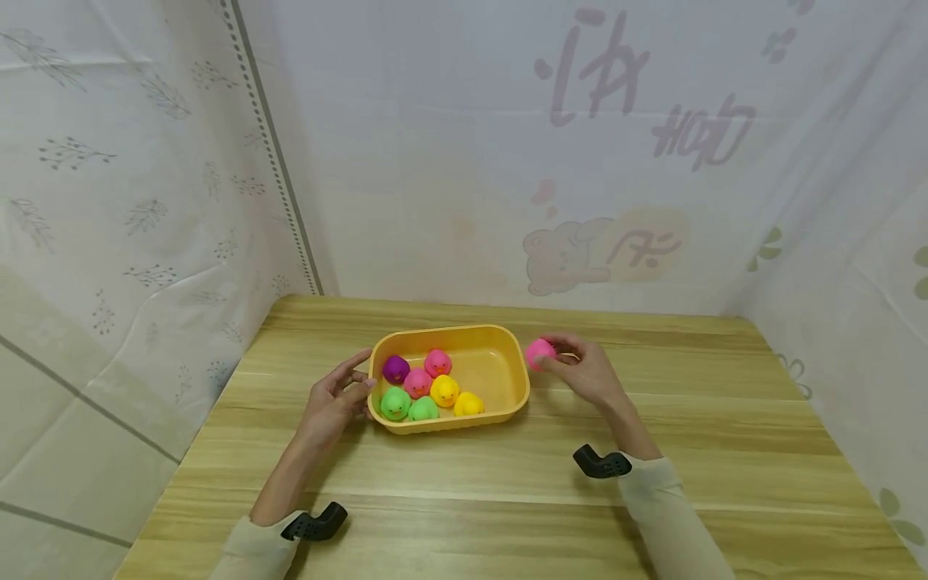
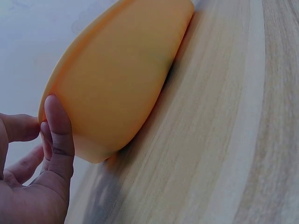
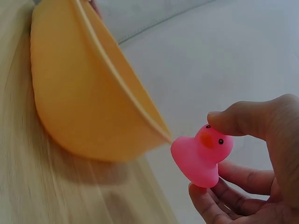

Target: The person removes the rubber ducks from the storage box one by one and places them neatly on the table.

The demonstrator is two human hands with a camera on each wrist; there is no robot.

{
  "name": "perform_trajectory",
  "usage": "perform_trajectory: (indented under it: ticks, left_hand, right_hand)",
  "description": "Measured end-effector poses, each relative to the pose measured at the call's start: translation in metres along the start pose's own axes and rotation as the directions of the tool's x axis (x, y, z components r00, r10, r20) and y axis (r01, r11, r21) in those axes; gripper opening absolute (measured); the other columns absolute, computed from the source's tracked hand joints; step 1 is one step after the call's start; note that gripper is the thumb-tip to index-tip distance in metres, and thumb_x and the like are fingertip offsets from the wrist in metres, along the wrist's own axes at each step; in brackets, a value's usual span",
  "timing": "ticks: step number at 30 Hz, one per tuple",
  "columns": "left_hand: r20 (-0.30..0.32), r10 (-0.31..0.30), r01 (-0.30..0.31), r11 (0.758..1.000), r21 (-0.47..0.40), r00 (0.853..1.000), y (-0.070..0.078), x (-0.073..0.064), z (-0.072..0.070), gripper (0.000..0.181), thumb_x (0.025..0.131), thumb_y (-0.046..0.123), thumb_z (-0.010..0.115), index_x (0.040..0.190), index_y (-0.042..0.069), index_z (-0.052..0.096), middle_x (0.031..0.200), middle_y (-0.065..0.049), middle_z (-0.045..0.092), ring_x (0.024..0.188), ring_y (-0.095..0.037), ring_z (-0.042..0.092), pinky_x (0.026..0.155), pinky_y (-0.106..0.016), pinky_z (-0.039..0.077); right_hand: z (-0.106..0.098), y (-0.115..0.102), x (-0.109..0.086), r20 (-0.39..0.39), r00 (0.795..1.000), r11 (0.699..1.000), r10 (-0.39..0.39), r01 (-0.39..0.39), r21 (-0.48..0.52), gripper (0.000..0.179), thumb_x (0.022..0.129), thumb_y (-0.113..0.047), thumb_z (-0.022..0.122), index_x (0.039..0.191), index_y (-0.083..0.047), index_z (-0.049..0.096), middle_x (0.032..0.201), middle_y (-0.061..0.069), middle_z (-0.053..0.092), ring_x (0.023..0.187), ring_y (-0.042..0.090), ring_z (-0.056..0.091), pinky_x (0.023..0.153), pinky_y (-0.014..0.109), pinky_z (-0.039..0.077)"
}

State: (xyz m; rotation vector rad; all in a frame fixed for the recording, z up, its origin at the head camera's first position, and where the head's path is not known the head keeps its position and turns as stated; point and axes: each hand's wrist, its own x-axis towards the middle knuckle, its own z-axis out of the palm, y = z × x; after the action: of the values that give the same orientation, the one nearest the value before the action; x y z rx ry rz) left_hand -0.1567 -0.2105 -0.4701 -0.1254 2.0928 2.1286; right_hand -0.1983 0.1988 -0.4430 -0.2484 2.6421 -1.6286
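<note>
At the left, nearer the table's (image 1: 471, 499) far edge than its visible front, the left hand (image 1: 337, 399) holds the left end of a yellow tub (image 1: 496, 370), thumb and fingers at the rim. The tub is likely light plastic, stiff enough to keep its shape yet apt to slide if pushed; the rim is the natural place to take hold. It is smooth, with rounded corners and flared walls. Inside, a purple duck (image 1: 395, 370) sits by the far left corner, two green ducks (image 1: 395, 403) by the near left corner, two pink ducks (image 1: 417, 383) between them and the far edge, and two yellow ducks (image 1: 445, 391) toward the near edge; the right part of the floor is bare. Just beyond the tub's right end, the right hand (image 1: 583, 370) pinches a bright pink duck (image 3: 198, 158), thumb at the head, fingers under the body. Probably soft, hollow and very light, it should squash a little, hardly break, and need only a gentle pinch across head and base. It looks glossy, with an orange beak and black eyes; whether it touches the rim I cannot tell.
</note>
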Motion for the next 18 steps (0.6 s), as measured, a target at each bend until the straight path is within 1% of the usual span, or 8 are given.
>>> perform_trajectory:
  ticks: [5,7,9,12,14,15,16,18]
  left_hand:
    - [-0.002,0.003,-0.003,1.000,-0.010,1.000,-0.001,0.000,0.000,0.054,0.103,0.011,0.062,0.154,0.013,0.045,0.107,-0.005,0.051,0.069,-0.010,0.060,0.064,-0.022,0.059]
    - [-0.003,0.002,-0.002,1.000,-0.014,1.000,-0.002,-0.001,0.000,0.054,0.102,0.011,0.063,0.154,0.013,0.046,0.107,-0.005,0.052,0.069,-0.010,0.061,0.064,-0.023,0.059]
    - [-0.004,0.001,-0.001,1.000,-0.016,1.000,-0.002,-0.001,0.001,0.054,0.102,0.011,0.063,0.154,0.014,0.046,0.108,-0.005,0.052,0.068,-0.010,0.061,0.064,-0.024,0.059]
    - [-0.003,0.000,0.000,1.000,-0.014,1.000,-0.001,-0.001,0.001,0.054,0.103,0.012,0.062,0.154,0.014,0.046,0.106,-0.004,0.052,0.069,-0.010,0.061,0.064,-0.024,0.059]
    - [-0.001,0.000,0.000,1.000,-0.011,1.000,-0.001,-0.001,0.001,0.054,0.103,0.012,0.062,0.154,0.014,0.046,0.105,-0.004,0.051,0.069,-0.009,0.061,0.064,-0.024,0.059]
    - [0.000,0.001,-0.001,1.000,-0.008,1.000,0.000,-0.002,0.001,0.054,0.103,0.012,0.062,0.154,0.014,0.046,0.104,-0.003,0.051,0.069,-0.009,0.061,0.064,-0.024,0.059]
    - [0.001,0.002,-0.002,1.000,-0.009,1.000,0.000,-0.002,0.001,0.054,0.103,0.011,0.062,0.154,0.014,0.046,0.104,-0.003,0.051,0.069,-0.009,0.061,0.064,-0.024,0.059]
    - [-0.001,0.003,-0.003,1.000,-0.010,1.000,0.000,-0.002,0.000,0.053,0.103,0.011,0.062,0.154,0.014,0.046,0.104,-0.003,0.051,0.069,-0.010,0.061,0.065,-0.024,0.059]
  right_hand:
    - [-0.007,0.013,0.001,-0.015,1.000,1.000,0.023,-0.023,-0.016,0.052,0.091,-0.027,0.080,0.135,-0.005,0.065,0.131,0.016,0.067,0.119,0.031,0.063,0.100,0.026,0.056]
    - [-0.010,0.019,0.001,-0.019,0.999,0.999,0.034,-0.034,-0.017,0.053,0.091,-0.029,0.079,0.136,-0.005,0.065,0.132,0.016,0.067,0.120,0.031,0.063,0.097,0.021,0.055]
    - [-0.013,0.018,-0.002,-0.018,0.998,0.998,0.056,-0.057,-0.024,0.052,0.093,-0.026,0.077,0.138,-0.004,0.063,0.135,0.018,0.066,0.122,0.033,0.062,0.097,0.021,0.056]
    - [-0.017,0.027,-0.001,-0.021,0.997,0.996,0.076,-0.077,-0.044,0.052,0.094,-0.028,0.076,0.139,-0.006,0.063,0.137,0.018,0.065,0.123,0.035,0.062,0.101,0.032,0.057]
    - [-0.019,0.032,0.000,-0.028,0.995,0.994,0.091,-0.093,-0.065,0.051,0.095,-0.028,0.075,0.140,-0.006,0.063,0.137,0.018,0.065,0.123,0.036,0.063,0.103,0.043,0.056]
    - [-0.020,0.036,0.000,-0.032,0.996,0.993,0.089,-0.091,-0.073,0.051,0.095,-0.030,0.076,0.139,-0.007,0.064,0.137,0.017,0.065,0.122,0.035,0.063,0.103,0.044,0.056]
    - [-0.020,0.044,0.002,-0.039,0.995,0.992,0.091,-0.094,-0.081,0.051,0.094,-0.031,0.076,0.138,-0.008,0.064,0.137,0.017,0.066,0.122,0.035,0.064,0.104,0.049,0.055]
    - [-0.022,0.048,0.003,-0.046,0.994,0.990,0.101,-0.105,-0.097,0.049,0.095,-0.030,0.075,0.138,-0.008,0.064,0.137,0.017,0.065,0.122,0.035,0.064,0.105,0.049,0.055]
